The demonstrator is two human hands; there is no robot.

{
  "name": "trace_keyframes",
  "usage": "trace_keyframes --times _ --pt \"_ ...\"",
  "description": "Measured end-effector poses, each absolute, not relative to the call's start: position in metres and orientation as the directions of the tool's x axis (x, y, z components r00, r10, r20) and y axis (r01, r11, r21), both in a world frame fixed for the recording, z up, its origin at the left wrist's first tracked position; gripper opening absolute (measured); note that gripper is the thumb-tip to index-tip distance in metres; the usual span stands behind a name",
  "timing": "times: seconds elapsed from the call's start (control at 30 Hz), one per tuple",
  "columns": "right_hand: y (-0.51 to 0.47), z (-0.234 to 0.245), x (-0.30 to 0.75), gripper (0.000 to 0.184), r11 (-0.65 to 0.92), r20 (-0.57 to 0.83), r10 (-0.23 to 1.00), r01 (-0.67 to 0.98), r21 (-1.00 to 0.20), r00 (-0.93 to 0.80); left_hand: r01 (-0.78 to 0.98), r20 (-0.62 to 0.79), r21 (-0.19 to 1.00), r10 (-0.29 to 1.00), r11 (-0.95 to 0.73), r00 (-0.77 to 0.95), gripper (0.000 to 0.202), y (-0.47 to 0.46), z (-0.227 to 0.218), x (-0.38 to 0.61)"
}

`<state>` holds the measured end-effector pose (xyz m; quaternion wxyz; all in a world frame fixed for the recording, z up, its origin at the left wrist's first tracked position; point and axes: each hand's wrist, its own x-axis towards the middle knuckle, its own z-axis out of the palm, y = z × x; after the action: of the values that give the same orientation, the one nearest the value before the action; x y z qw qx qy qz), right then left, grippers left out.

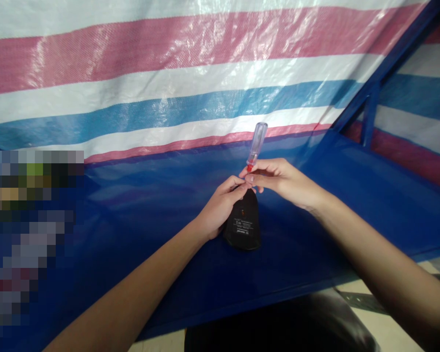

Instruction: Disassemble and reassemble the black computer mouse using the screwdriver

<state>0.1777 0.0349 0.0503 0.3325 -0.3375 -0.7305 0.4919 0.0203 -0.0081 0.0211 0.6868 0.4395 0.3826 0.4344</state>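
Note:
A black computer mouse (pixel 246 222) lies bottom side up on the blue tabletop, its printed label and small sensor opening showing. My left hand (pixel 223 203) is closed around the mouse's left side, with thumb and fingertips near its far end. A screwdriver (pixel 257 142) with a clear handle and a red collar stands nearly upright above that end, leaning slightly right. The fingers of my right hand (pixel 273 177) pinch it just below the handle. Both hands' fingertips meet there, so the screwdriver's tip and the far edge of the mouse are hidden.
The blue table (pixel 190 288) extends to both sides, its front edge close to my lap. Behind it hangs a striped plastic sheet (pixel 161 110) in red, white and blue. A blue metal frame (pixel 374 93) rises at the right. The left side is blurred into blocks.

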Motion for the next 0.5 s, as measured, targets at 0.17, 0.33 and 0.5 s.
trace_keyframes --times 0.17,0.33,0.5 --pt "0.0359 0.0477 0.1774 0.020 0.429 0.270 0.838 0.267 -0.863 -0.474 -0.301 -0.159 0.919 0.939 0.253 0.304 0.009 -0.0069 0.0201 0.0206" --pt "0.0338 0.0428 0.1727 0.022 0.556 0.398 0.817 0.388 -0.735 -0.416 -0.289 -0.146 0.926 0.937 0.242 0.317 0.012 -0.0081 0.0189 0.0206" --pt "0.0314 0.0457 0.1719 0.020 0.526 0.344 0.798 0.295 -0.797 -0.495 -0.297 -0.159 0.918 0.931 0.262 0.329 0.015 -0.0078 0.0183 0.0194"
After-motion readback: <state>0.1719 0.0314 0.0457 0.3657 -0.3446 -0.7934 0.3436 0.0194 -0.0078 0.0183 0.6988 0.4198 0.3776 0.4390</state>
